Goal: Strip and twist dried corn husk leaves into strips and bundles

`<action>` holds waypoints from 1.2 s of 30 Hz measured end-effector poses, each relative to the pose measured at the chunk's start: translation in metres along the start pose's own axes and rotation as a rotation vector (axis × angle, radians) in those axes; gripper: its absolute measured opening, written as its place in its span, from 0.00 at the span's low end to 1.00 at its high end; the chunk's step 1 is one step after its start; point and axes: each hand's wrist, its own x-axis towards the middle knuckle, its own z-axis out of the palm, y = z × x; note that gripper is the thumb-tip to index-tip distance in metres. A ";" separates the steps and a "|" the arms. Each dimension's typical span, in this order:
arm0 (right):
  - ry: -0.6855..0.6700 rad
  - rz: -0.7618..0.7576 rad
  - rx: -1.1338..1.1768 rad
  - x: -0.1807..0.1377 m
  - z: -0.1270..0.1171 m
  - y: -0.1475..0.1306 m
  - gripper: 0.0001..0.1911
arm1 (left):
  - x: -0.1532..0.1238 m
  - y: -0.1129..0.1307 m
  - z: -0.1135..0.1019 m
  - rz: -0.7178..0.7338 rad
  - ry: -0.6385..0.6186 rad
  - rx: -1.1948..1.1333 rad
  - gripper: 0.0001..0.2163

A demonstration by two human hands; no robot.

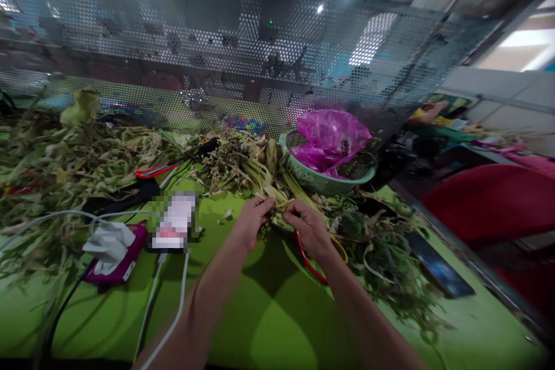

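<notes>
My left hand and my right hand are close together over the green table, just in front of a heap of dried leaf strips. Both hands have their fingers closed on a thin bundle of these pale green-yellow strips, which runs between them and back into the heap. Parts of the bundle are hidden behind my fingers. Under my right wrist lies a pair of scissors with red and yellow handles, partly covered by my arm and hand.
Behind my right hand stands a green basket holding a purple plastic bag. To the left are a lit phone with white cables, a purple tissue pack and a red cutter. Another dark phone lies right, among green strips.
</notes>
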 end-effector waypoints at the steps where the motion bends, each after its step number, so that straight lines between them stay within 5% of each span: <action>1: 0.008 0.014 0.016 0.000 -0.001 0.002 0.10 | 0.000 0.001 -0.001 0.010 -0.006 0.016 0.14; 8: 0.038 0.236 0.409 0.001 0.000 0.012 0.16 | 0.003 -0.003 -0.006 0.040 -0.038 0.129 0.14; 16: 0.134 0.189 0.372 0.002 0.000 0.014 0.13 | 0.003 -0.005 -0.007 0.052 -0.090 0.360 0.12; 23: 0.159 0.259 0.467 0.005 0.001 0.020 0.14 | -0.004 0.001 0.002 -0.012 -0.206 0.182 0.14; 30: 0.226 0.202 0.350 0.005 -0.006 0.020 0.17 | -0.001 -0.004 -0.003 0.054 -0.086 0.366 0.12; 36: 0.103 0.297 0.416 0.001 -0.002 0.016 0.22 | 0.001 -0.002 -0.003 0.157 -0.006 0.330 0.09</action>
